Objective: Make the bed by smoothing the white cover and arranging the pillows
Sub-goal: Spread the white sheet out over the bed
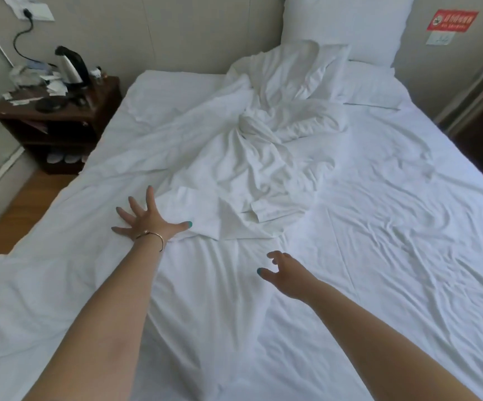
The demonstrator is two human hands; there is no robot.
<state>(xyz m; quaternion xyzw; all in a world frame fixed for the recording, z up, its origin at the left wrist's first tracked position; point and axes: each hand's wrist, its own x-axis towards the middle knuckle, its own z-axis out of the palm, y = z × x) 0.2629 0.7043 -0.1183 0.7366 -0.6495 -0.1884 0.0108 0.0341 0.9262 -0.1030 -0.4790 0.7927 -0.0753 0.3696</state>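
The white cover (pixel 263 157) lies bunched and twisted down the middle of the bed (pixel 393 227), from the headboard side toward me. My left hand (pixel 144 219) presses flat on the cover's left part, fingers spread wide, a thin bracelet on the wrist. My right hand (pixel 285 274) hovers over the sheet just below the cover's near edge, fingers loosely curled, holding nothing. One white pillow (pixel 347 24) stands upright against the headboard at the top right. A second pillow (pixel 373 85) lies flat beneath it, partly under the crumpled cover.
A dark wooden nightstand (pixel 57 111) stands left of the bed with a kettle (pixel 70 65), papers and a cord running to a wall socket. Wooden floor (pixel 17 215) runs along the bed's left edge. A red sign (pixel 451 20) hangs on the wall at right.
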